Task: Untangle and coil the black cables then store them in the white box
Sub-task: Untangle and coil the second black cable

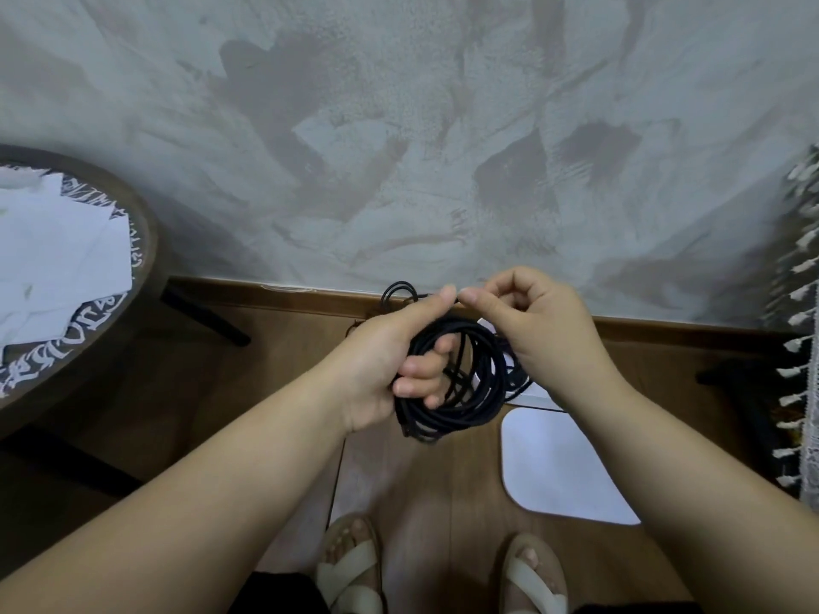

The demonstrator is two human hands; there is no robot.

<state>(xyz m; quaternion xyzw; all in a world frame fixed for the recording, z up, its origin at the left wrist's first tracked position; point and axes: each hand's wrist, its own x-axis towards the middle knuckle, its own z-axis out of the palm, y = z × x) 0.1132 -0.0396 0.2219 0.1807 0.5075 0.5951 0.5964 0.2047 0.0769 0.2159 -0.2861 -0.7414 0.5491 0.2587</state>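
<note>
In the head view, the left hand (390, 352) curls its fingers through a coiled black cable (447, 421), held in the air above the floor (288, 392) and just over the white box (563, 467). The right hand (545, 325) is curled, thumb and forefinger seemingly pinching a loose strand beside the left thumb. The coil looks light, limp and springy, so it is best gripped across all loops at 1 side.

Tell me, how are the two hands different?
The left hand has its fingers curled through the black cable coil and grips the whole bundle. The right hand only seems to pinch one thin strand at its thumb. The left hand sits at the coil's side, while the right hand is a bit higher, beside the coil's top. Both are bare, and their thumb tips nearly meet.
</note>
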